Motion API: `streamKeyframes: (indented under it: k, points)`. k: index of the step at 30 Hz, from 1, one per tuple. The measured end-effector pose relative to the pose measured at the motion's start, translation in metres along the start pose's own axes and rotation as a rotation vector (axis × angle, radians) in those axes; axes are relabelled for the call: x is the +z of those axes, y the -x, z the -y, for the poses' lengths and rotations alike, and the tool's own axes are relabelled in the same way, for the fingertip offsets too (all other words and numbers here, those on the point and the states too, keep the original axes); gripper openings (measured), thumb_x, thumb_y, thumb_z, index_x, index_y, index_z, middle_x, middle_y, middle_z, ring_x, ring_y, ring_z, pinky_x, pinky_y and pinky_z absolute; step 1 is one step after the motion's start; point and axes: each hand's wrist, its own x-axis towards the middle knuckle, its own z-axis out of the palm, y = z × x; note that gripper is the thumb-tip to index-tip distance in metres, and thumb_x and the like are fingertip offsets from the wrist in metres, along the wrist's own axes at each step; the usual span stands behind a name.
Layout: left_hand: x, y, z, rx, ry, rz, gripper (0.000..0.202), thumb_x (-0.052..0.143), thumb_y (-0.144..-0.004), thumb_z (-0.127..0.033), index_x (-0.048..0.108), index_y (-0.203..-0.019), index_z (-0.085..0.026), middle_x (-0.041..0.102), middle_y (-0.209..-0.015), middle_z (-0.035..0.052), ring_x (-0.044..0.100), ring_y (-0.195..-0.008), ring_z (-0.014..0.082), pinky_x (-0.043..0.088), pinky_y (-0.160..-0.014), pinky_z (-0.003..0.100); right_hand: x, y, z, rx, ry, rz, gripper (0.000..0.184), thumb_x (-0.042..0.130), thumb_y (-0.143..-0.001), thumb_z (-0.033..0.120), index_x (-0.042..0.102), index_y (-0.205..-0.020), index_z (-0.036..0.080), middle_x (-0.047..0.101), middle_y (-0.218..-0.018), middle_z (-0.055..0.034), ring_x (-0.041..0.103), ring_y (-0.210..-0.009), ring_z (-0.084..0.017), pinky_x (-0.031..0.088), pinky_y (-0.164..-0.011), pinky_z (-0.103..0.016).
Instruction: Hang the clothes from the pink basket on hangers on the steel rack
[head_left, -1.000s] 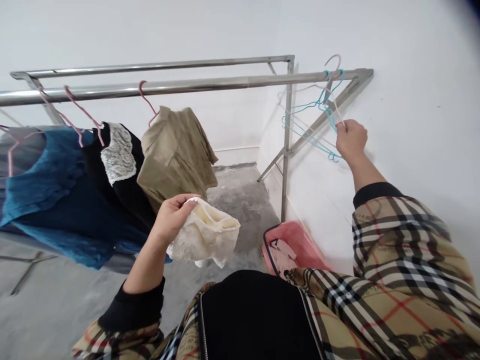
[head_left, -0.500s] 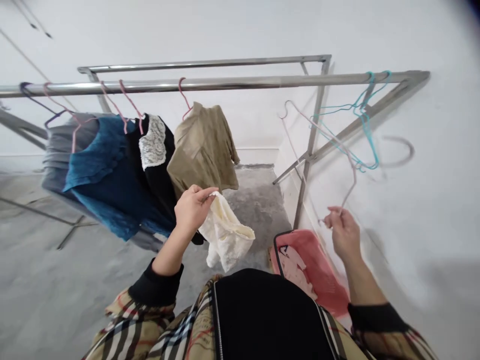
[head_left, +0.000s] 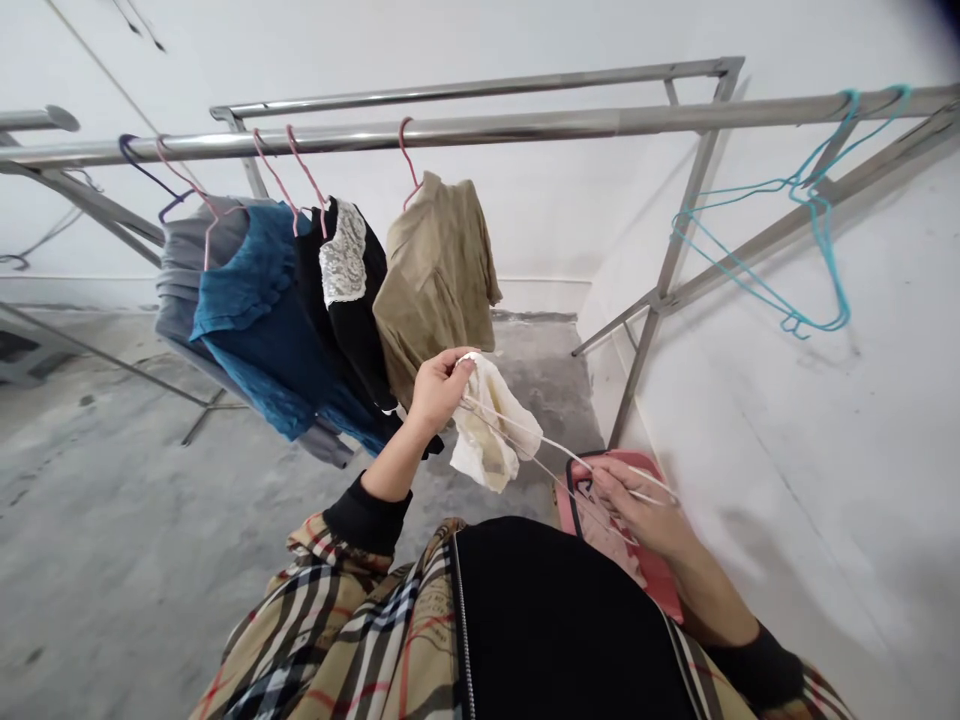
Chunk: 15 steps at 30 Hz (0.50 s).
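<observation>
Head view: below the steel rail (head_left: 525,125), the left hand (head_left: 439,385) pinches the top edge of a cream lace garment (head_left: 491,440) between thumb and fingertips. Lower, toward the rail's right end, the right hand (head_left: 637,505) has its fingers pressed together around a pale wire hanger (head_left: 562,447), which touches the garment. A khaki top (head_left: 435,270) hangs from the rail.

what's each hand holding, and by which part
Left hand pinches the cream lace garment by its top edge. Right hand grips the thin pale wire hanger near one end; exactly which part is unclear.
</observation>
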Motion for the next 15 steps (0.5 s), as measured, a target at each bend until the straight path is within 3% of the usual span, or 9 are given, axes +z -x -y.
streamKeyframes:
  k: [5, 7, 11, 13, 15]
  points:
    - [-0.001, 0.003, -0.002, -0.035, -0.025, -0.005, 0.033, 0.065, -0.079, -0.038, 0.075, -0.103, -0.017, 0.076, -0.096, 0.007, 0.069, -0.085, 0.0197, 0.052, -0.074, 0.028, 0.009, -0.005, 0.015, -0.051, 0.116, -0.143, 0.039, 0.05, -0.091, 0.053, 0.074, -0.098, 0.023, 0.06, -0.065, -0.0011, 0.052, -0.057, -0.015, 0.046, -0.057, -0.029]
    - [-0.002, 0.003, -0.001, -0.026, -0.082, -0.004, 0.029, 0.065, -0.08, -0.035, 0.076, -0.1, -0.017, 0.076, -0.1, 0.0074, 0.07, -0.09, 0.0213, 0.053, -0.08, 0.03, 0.01, -0.004, 0.016, -0.054, 0.124, -0.135, 0.038, 0.049, -0.093, 0.052, 0.074, -0.099, 0.025, 0.064, -0.069, -0.0018, 0.057, -0.062, -0.017, 0.049, -0.061, -0.03]
    - [0.001, 0.008, 0.004, 0.014, -0.241, -0.018, 0.026, 0.062, -0.083, -0.033, 0.076, -0.099, -0.018, 0.077, -0.1, 0.0074, 0.07, -0.095, 0.0236, 0.052, -0.088, 0.034, 0.016, -0.003, 0.018, -0.068, 0.171, -0.061, 0.036, 0.047, -0.094, 0.051, 0.074, -0.098, 0.028, 0.072, -0.098, -0.0037, 0.064, -0.086, -0.021, 0.052, -0.077, -0.034]
    - [0.007, 0.013, 0.005, 0.071, -0.33, 0.007, 0.024, 0.061, -0.084, -0.032, 0.076, -0.1, -0.021, 0.077, -0.101, 0.0062, 0.07, -0.098, 0.0239, 0.051, -0.09, 0.034, 0.023, -0.009, 0.017, -0.084, 0.193, -0.056, 0.034, 0.047, -0.094, 0.05, 0.074, -0.094, 0.029, 0.071, -0.092, -0.0028, 0.064, -0.086, -0.022, 0.051, -0.077, -0.034]
    - [0.017, 0.022, 0.006, 0.135, -0.431, 0.044, 0.024, 0.061, -0.086, -0.03, 0.076, -0.102, -0.023, 0.077, -0.103, 0.0057, 0.07, -0.098, 0.0236, 0.051, -0.089, 0.034, 0.034, -0.021, 0.012, -0.113, 0.156, -0.051, 0.035, 0.046, -0.095, 0.051, 0.073, -0.093, 0.029, 0.065, -0.075, -0.0017, 0.06, -0.073, -0.02, 0.05, -0.07, -0.033]
